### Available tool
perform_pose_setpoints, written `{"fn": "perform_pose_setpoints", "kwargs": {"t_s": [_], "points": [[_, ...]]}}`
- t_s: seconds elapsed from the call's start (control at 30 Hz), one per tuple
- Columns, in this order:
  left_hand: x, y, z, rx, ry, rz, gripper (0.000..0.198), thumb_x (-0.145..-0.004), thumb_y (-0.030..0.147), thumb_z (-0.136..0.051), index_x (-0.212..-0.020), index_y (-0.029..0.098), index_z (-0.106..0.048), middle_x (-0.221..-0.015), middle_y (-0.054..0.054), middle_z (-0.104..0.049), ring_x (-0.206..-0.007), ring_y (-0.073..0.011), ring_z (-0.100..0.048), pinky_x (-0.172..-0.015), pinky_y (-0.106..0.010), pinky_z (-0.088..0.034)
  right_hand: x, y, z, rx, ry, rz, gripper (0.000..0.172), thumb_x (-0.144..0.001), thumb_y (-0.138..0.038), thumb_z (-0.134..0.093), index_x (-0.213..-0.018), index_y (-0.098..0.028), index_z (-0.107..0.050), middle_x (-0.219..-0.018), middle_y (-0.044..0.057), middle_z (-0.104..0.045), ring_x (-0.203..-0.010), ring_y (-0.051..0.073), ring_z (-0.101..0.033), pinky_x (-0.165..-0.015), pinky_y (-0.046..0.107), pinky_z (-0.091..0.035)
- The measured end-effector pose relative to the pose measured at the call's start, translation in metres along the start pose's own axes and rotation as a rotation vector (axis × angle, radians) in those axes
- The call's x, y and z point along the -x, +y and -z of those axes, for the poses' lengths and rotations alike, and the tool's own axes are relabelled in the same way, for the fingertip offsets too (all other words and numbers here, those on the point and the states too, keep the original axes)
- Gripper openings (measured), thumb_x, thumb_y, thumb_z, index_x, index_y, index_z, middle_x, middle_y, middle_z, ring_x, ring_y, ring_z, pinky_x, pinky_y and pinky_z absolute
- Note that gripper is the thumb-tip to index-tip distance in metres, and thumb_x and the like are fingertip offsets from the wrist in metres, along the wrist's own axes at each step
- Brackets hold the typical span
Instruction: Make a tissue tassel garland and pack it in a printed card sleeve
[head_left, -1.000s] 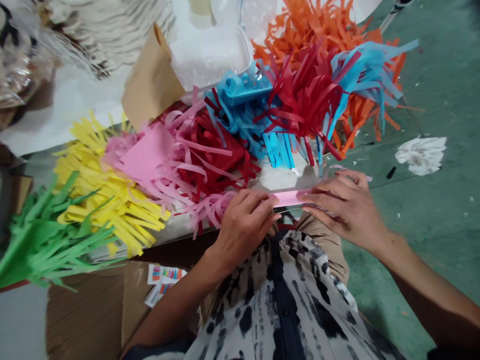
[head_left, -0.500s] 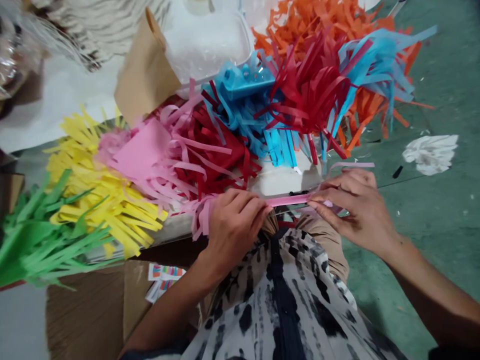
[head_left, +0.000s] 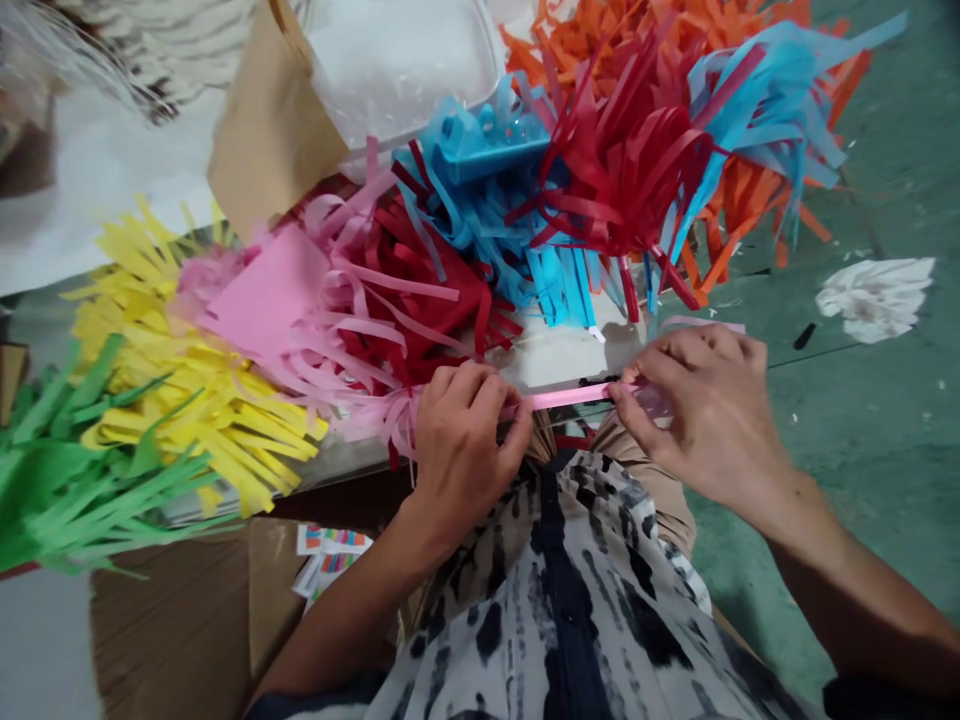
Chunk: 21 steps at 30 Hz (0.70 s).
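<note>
Fringed paper crowds the desk (head_left: 551, 355) before us, with a yellow bundle (head_left: 202, 390) at left and a red bundle (head_left: 626, 170) toward the right. By the desk's near edge, our left hand (head_left: 465, 430) curls closed around one part of a narrow pink strip (head_left: 570, 396), with loose pink fringe (head_left: 386, 415) spilling out beside it; our right hand (head_left: 697, 410) pinches the strip farther along. Smallest of all, the strip's bare stretch spans the gap between our hands, straight and apparently taut. We judge the step in hand to be folding or twisting it narrow. The next move calls for even tension and a gentle turn, without tearing.
</note>
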<state>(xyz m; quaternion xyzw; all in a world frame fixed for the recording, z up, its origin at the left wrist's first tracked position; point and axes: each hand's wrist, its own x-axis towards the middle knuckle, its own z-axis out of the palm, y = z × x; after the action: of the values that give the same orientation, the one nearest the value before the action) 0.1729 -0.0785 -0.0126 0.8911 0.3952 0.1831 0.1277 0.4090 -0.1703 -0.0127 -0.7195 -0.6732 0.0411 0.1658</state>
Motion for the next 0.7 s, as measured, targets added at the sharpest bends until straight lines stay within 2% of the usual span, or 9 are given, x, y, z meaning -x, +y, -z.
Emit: {"fn": "perform_pose_setpoints", "kwargs": {"t_s": [0.1,0.2,0.3,0.4,0.5,0.6,0.7], "points": [[0.001,0.0,-0.004,0.0,0.074,-0.067,0.006,-0.097,0.025,-0.071,-0.098,0.019,-0.07,-0.102,-0.01,-0.074,-0.097,-0.0268,-0.062,-0.085,-0.042,-0.049,0.004,-0.006,0.0,0.049,0.117,0.105,0.021,-0.096,-0.036,-0.068,-0.114,-0.026,-0.072,-0.114,0.01,-0.074,-0.117,0.037,-0.059,-0.098,0.054,-0.035],[0.004,-0.001,-0.008,0.002,0.125,-0.255,0.022,-0.099,0.019,-0.07,-0.12,0.025,-0.073,-0.113,-0.006,-0.079,-0.109,-0.026,-0.066,-0.098,-0.044,-0.049,0.011,-0.01,-0.005,0.058,0.183,0.305,0.036,-0.095,-0.018,-0.071,-0.128,-0.03,-0.07,-0.118,0.002,-0.08,-0.112,0.03,-0.065,-0.105,0.053,-0.035],[0.01,-0.009,-0.009,-0.024,0.098,-0.409,0.031,-0.1,0.015,-0.068,-0.127,0.03,-0.072,-0.116,0.0,-0.081,-0.112,-0.0219,-0.069,-0.111,-0.045,-0.045,0.019,-0.007,-0.011,0.071,0.193,0.355,0.044,-0.095,-0.014,-0.071,-0.135,-0.032,-0.069,-0.119,-0.002,-0.082,-0.108,0.027,-0.068,-0.105,0.051,-0.036],[0.019,-0.021,-0.001,-0.065,0.09,-0.405,0.036,-0.098,0.014,-0.07,-0.131,0.029,-0.072,-0.121,-0.001,-0.08,-0.118,-0.0227,-0.068,-0.118,-0.048,-0.042,0.025,0.001,-0.015,0.092,0.232,0.403,0.054,-0.093,-0.013,-0.074,-0.143,-0.032,-0.065,-0.126,-0.003,-0.08,-0.108,0.029,-0.069,-0.103,0.053,-0.037],[0.027,-0.027,0.014,-0.12,0.154,-0.317,0.037,-0.091,0.009,-0.072,-0.122,0.03,-0.076,-0.122,-0.003,-0.08,-0.122,-0.0268,-0.066,-0.12,-0.055,-0.041,0.028,0.006,-0.017,0.08,0.244,0.421,0.059,-0.091,-0.013,-0.077,-0.145,-0.032,-0.064,-0.128,-0.003,-0.08,-0.106,0.028,-0.07,-0.105,0.054,-0.037],[0.028,-0.017,0.021,-0.201,0.205,-0.241,0.033,-0.087,0.008,-0.071,-0.115,0.024,-0.077,-0.131,-0.01,-0.076,-0.127,-0.0329,-0.062,-0.121,-0.063,-0.038,0.027,0.006,-0.017,0.081,0.241,0.422,0.057,-0.092,-0.013,-0.077,-0.144,-0.03,-0.064,-0.127,-0.001,-0.08,-0.109,0.029,-0.07,-0.108,0.055,-0.037],[0.024,0.0,0.012,-0.173,0.231,-0.323,0.034,-0.089,0.012,-0.072,-0.122,0.018,-0.075,-0.127,-0.012,-0.077,-0.123,-0.0323,-0.063,-0.116,-0.057,-0.047,0.026,0.004,-0.015,0.096,0.228,0.421,0.053,-0.093,-0.013,-0.076,-0.142,-0.031,-0.065,-0.13,-0.002,-0.079,-0.114,0.029,-0.069,-0.111,0.057,-0.036]]}}
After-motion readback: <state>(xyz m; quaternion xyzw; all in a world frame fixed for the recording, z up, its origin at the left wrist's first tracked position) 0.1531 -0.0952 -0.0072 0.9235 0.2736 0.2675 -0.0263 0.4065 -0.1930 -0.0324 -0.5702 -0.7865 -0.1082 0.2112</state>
